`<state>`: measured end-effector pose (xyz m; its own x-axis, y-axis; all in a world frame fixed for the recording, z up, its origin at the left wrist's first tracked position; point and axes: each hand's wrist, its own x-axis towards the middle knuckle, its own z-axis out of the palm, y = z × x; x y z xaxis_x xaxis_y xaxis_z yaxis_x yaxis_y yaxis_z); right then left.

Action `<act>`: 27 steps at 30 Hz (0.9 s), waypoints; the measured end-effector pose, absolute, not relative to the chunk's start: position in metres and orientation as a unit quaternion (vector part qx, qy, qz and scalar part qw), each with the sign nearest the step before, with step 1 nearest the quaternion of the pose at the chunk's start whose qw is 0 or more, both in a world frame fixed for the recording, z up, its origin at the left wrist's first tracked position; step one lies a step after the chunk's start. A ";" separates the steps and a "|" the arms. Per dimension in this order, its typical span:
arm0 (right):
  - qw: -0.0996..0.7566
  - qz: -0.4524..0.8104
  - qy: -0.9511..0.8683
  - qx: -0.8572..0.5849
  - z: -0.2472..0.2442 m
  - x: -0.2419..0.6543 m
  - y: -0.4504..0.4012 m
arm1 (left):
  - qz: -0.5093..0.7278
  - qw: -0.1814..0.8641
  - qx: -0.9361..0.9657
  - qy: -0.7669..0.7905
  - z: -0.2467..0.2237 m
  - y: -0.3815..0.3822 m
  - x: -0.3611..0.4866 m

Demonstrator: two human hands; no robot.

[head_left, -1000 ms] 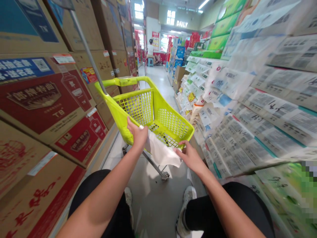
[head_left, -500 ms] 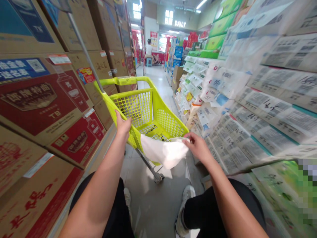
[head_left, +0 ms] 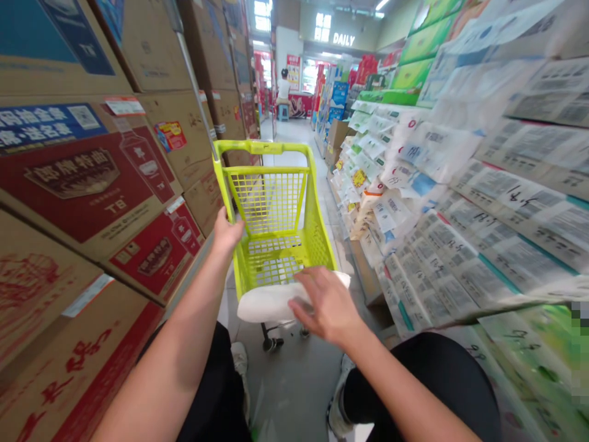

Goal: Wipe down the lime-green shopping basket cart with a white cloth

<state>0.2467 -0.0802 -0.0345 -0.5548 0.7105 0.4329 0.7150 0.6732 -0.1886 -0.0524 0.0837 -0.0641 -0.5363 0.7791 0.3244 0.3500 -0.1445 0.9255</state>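
Observation:
A yellow-green shopping cart stands in front of me, its basket facing up and its handle at the far end. My left hand is closed on the left rim of its basket. Over the near edge lies a white cloth-like sheet, covering most of that rim; its exact material I cannot make out. My right hand is over the sheet's right part, thumb and fingers apart, touching or just above it. Some of the sheet is hidden behind this hand.
Stacked cartons line the left side, and packs of tissue-like goods the right. A metal pole rises from the cart's handle. Beneath are cart wheels and my shoes. Down the aisle a person sits on a blue stool.
The cart has turned so its near edge faces me squarely. My right hand has left the sheet's right corner and moved left over it. The sheet now lies along the rim instead of hanging down.

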 end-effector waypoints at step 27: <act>0.070 0.021 -0.911 -0.406 -0.051 0.193 -0.081 | 0.671 0.360 0.423 0.491 -0.063 0.061 0.010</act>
<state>0.1932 -0.0813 -0.0507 -0.6603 0.7428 0.1104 0.7371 0.6692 -0.0943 0.0102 0.0606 -0.0629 -0.3832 0.8983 0.2148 -0.0680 -0.2593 0.9634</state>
